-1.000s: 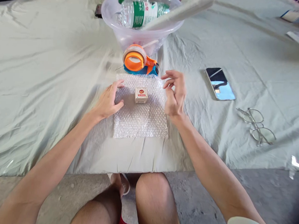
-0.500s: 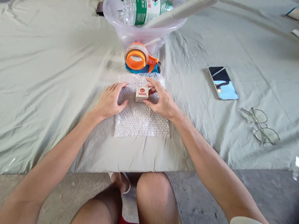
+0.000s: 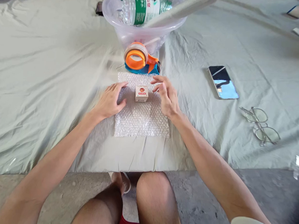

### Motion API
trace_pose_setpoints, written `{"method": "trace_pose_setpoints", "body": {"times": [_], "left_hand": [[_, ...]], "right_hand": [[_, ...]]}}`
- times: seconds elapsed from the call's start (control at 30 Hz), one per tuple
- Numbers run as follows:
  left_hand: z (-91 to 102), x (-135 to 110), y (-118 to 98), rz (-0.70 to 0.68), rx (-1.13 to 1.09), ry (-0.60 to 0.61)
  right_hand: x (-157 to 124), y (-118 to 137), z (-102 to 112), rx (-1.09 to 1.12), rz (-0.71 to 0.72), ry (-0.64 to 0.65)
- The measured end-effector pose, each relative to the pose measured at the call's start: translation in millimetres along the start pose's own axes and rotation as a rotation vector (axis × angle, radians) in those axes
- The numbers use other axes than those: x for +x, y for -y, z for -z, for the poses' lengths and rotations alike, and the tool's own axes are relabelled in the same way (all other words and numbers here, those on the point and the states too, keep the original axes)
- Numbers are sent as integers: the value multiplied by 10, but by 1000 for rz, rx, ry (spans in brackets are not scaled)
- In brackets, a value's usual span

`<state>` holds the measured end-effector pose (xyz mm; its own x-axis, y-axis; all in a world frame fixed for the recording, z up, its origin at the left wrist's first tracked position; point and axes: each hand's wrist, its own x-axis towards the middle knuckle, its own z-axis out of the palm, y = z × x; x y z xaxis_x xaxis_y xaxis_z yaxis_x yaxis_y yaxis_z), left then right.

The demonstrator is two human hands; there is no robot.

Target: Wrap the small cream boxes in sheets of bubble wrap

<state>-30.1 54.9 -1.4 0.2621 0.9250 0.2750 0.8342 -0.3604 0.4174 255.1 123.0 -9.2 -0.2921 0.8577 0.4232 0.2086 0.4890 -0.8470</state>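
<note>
A small white box (image 3: 141,94) with a red print on top stands near the middle of a sheet of bubble wrap (image 3: 142,123), which lies flat on the cloth. To its left, my left hand (image 3: 111,98) rests at the wrap's left edge, thumb and fingers apart and holding nothing. On the other side, my right hand (image 3: 168,96) hovers over the wrap's right part, a short way from the box, with its fingers apart and nothing in them.
Just beyond the wrap sits an orange and blue tape dispenser (image 3: 139,59). Behind it stands a clear plastic basin (image 3: 143,31) holding a bottle (image 3: 148,10) and a long roll. A phone (image 3: 223,82) and eyeglasses (image 3: 260,124) lie to the right on the cloth-covered table (image 3: 54,53).
My right hand has let go of the small box and drawn back to the right. The box stays on the wrap, and my left hand has hardly moved.
</note>
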Motion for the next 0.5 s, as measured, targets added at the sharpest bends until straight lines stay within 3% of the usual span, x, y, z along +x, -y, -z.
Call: {"method": "trace_pose_setpoints", "body": {"times": [0.13, 0.17, 0.27, 0.37, 0.43, 0.5], "left_hand": [[0, -2, -4, 0, 2, 0], [-1, 0, -6, 0, 3, 0], [-6, 5, -13, -2, 10, -7], [-12, 8, -20, -6, 23, -8], [-16, 9, -24, -3, 29, -4], [-20, 10, -26, 5, 30, 1]], "right_hand": [[214, -119, 167, 224, -372, -140], [288, -159, 279, 271, -499, -145], [488, -303, 734, 305, -677, -164], [596, -484, 1223, 294, -715, -325], [619, -626, 1492, 186, -699, -507], [620, -778, 1691, 136, -687, -572]]}}
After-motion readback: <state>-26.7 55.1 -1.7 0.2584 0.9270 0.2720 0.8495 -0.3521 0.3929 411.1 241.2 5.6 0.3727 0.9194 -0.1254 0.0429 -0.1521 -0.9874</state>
